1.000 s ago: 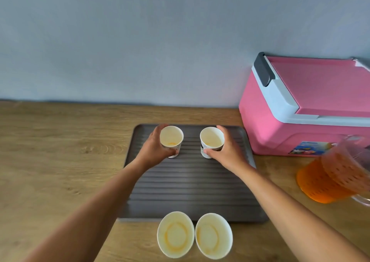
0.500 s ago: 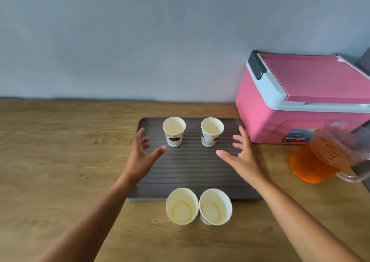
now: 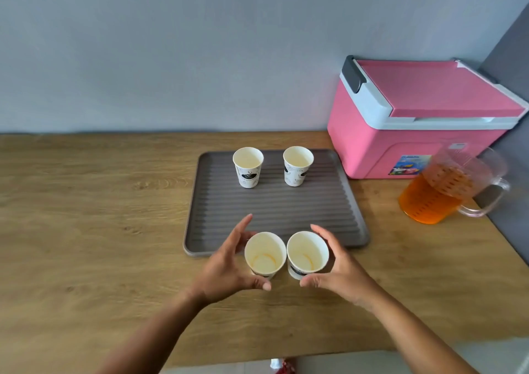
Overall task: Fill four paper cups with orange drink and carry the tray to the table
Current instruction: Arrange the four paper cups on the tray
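The jug (image 3: 446, 193) is blurred — the cooler (image 3: 400, 144) runs off the right edge, a red-white scrap (image 3: 282, 366) off the bottom.

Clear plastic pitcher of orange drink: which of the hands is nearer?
Right. The right hand is left of the clear plastic pitcher, beside the two near white paper cups; the left hand is beyond them.
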The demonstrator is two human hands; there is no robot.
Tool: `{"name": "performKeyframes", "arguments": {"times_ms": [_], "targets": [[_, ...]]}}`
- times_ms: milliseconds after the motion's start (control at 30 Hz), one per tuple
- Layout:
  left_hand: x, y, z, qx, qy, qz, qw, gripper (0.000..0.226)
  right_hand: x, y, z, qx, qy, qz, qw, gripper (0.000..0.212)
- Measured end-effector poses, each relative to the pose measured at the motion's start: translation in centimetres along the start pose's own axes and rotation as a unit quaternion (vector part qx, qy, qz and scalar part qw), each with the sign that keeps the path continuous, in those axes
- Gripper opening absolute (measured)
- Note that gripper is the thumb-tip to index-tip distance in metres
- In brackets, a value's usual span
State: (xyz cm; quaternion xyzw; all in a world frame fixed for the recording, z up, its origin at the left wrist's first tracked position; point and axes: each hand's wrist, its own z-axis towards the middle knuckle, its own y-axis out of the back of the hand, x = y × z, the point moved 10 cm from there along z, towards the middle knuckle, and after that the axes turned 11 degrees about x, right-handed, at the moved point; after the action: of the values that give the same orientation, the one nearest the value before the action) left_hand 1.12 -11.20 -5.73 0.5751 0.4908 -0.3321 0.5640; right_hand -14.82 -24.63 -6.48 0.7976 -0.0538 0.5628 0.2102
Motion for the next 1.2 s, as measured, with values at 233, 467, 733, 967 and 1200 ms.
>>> {"name": "performKeyframes", "arguments": {"times_ms": [233,467,733,967,1200], "targets": [[0.9,-0.6,0.3,-0.061,0.025,0.043,0.997,0.089,-1.1,0.0,-0.5,-0.083,0.001,-0.017,0.996,0.093],[0.4,1.4,0.7,-0.093,0.041,0.033,0.994,0.075,0.2,1.2,-0.2,-0.086,0.017,-0.02,0.996,0.074],[0.9,6.8,4.3,-0.166,0.054,0.018,0.985,0.072,1.9,5.8,4.3,-0.179,0.034,-0.02,0.983,0.072],[3.1,6.6,6.7,-0.186,0.073,0.008,0.98,0.079,0.5,6.0,7.7,-0.184,0.013,-0.022,0.983,0.073],[3.7,7.0,6.8,-0.197,0.063,0.001,0.978,0.082,-0.3,6.1,8.0,-0.198,0.012,-0.008,0.98,0.073]]}}
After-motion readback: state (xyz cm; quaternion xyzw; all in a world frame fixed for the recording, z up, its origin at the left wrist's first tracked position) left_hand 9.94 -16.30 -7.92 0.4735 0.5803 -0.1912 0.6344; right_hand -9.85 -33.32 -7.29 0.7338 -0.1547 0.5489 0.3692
